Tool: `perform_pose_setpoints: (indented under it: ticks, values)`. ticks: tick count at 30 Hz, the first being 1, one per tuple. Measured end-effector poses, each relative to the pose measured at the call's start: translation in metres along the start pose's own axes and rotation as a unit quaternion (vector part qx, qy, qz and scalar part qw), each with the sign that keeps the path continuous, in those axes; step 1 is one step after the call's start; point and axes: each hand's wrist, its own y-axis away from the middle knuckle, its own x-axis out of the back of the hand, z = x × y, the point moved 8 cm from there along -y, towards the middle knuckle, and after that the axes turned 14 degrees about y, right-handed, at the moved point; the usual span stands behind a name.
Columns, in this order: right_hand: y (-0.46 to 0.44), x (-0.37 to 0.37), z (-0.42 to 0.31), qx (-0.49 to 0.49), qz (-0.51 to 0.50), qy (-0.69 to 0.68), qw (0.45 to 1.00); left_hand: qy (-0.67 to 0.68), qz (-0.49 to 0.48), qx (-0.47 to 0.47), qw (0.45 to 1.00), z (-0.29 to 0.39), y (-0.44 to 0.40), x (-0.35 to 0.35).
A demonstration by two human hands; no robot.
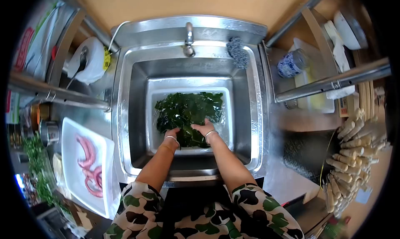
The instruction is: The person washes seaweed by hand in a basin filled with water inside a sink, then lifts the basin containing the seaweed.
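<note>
Dark green leaves point(187, 105), wet and looking like seaweed or leafy greens, lie spread in a white tub point(152, 101) with water, set inside the steel sink. My left hand point(172, 133) reaches into the near left part of the leaves, its fingers closed around some and mostly hidden by them. At the near middle, my right hand point(204, 128) also grips leaves; its thumb points left and its other fingers are partly covered. Each wrist wears a pale band. Between the two hands some leaves hang toward the tub's near edge.
The steel sink point(123, 114) has a faucet point(189, 43) at the back and a scouring pad point(237, 52) on its back right rim. On the left stands a white tray point(75, 176) with pink octopus-like tentacles point(87, 155). Metal shelf posts point(62, 95) flank both sides; wooden-handled skewers or tools point(350, 160) stand right.
</note>
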Motion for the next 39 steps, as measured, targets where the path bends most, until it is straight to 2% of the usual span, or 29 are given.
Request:
perform_pose_setpoints:
  ticks: [2,3,5,6,7,8,10,12,13,15,17,18,19,21,22,23,25,27,29,30,31,32,33,34,35,37,38,39]
  values:
    - [-0.011,-0.002,0.013,0.030,0.020,0.001,0.999,-0.042,0.049,-0.071,0.995,0.016,0.028,-0.020]
    - [-0.015,-0.001,0.016,0.059,0.048,-0.006,0.997,-0.035,0.052,-0.073,0.995,0.020,0.046,-0.035]
    - [-0.014,-0.001,0.011,0.058,0.058,0.009,0.997,-0.039,-0.014,-0.103,0.994,0.030,0.075,-0.070]
    - [-0.017,0.003,0.002,0.118,0.105,0.083,0.984,-0.033,-0.013,-0.104,0.994,0.029,0.074,-0.070]
    - [-0.018,0.006,-0.006,0.178,0.150,0.156,0.960,-0.137,-0.067,-0.193,0.969,0.040,0.079,-0.083]
    - [-0.022,0.009,-0.004,0.180,0.172,0.182,0.951,-0.188,-0.092,-0.234,0.949,0.045,0.083,-0.088]
    - [0.006,0.015,-0.052,0.205,0.142,0.227,0.942,-0.279,-0.145,-0.342,0.885,0.054,0.082,-0.093]
    - [0.020,0.016,-0.082,0.232,0.111,0.313,0.914,-0.321,-0.174,-0.405,0.838,0.068,0.087,-0.099]
    - [0.019,0.021,-0.083,0.233,0.109,0.315,0.914,-0.477,-0.121,-0.385,0.781,0.070,0.081,-0.098]
    - [0.015,0.015,-0.080,0.242,0.012,0.416,0.877,-0.618,-0.061,-0.353,0.700,0.076,0.077,-0.091]
    - [0.011,0.022,-0.075,0.234,-0.063,0.450,0.860,-0.729,-0.094,-0.341,0.587,0.071,0.079,-0.093]
    - [0.007,0.033,-0.076,0.220,-0.045,0.458,0.860,-0.749,-0.022,-0.261,0.609,0.084,0.119,-0.112]
    - [0.001,0.044,-0.077,0.205,-0.027,0.467,0.860,-0.748,-0.022,-0.260,0.611,0.086,0.116,-0.109]
    - [-0.022,0.071,-0.075,0.197,0.094,0.425,0.878,-0.665,0.003,-0.473,0.578,0.118,0.128,-0.115]
    - [-0.038,0.080,-0.071,0.166,0.139,0.369,0.904,-0.610,-0.006,-0.496,0.618,0.128,0.107,-0.110]
    - [-0.053,0.080,-0.066,0.157,0.137,0.332,0.920,-0.609,-0.004,-0.496,0.619,0.130,0.084,-0.103]
    - [-0.092,0.059,-0.042,0.079,0.023,0.238,0.968,-0.608,-0.035,-0.354,0.710,0.123,0.058,-0.109]
    - [-0.095,0.044,-0.039,0.060,0.013,0.206,0.977,-0.606,-0.040,-0.219,0.764,0.115,0.041,-0.117]
    - [-0.100,0.032,-0.034,0.041,0.002,0.173,0.984,-0.593,0.025,-0.232,0.771,0.111,0.018,-0.114]
    - [-0.104,0.022,-0.028,0.020,-0.042,0.104,0.993,-0.575,0.003,-0.273,0.771,0.111,0.021,-0.122]
    - [-0.104,0.012,-0.023,0.000,-0.084,0.033,0.996,-0.576,0.005,-0.272,0.771,0.112,0.024,-0.122]
    - [-0.103,0.011,-0.013,-0.051,-0.066,0.014,0.996,-0.498,-0.078,-0.208,0.838,0.102,0.024,-0.126]
    - [-0.104,0.009,-0.009,-0.049,-0.066,0.012,0.997,-0.410,-0.160,-0.141,0.887,0.093,0.028,-0.135]
    - [-0.105,0.003,-0.010,0.012,-0.087,0.020,0.996,-0.344,-0.173,-0.095,0.918,0.085,0.025,-0.133]
    - [-0.105,-0.002,-0.012,0.071,-0.107,0.027,0.991,-0.344,-0.174,-0.096,0.918,0.084,0.024,-0.131]
    - [-0.089,-0.004,-0.023,0.074,-0.115,0.027,0.990,-0.412,-0.155,-0.085,0.894,0.080,0.037,-0.131]
    - [-0.081,-0.005,-0.029,0.073,-0.125,0.067,0.987,-0.462,-0.160,-0.115,0.865,0.078,0.028,-0.126]
    - [-0.074,-0.006,-0.033,0.072,-0.134,0.108,0.982,-0.461,-0.163,-0.118,0.864,0.077,0.034,-0.127]
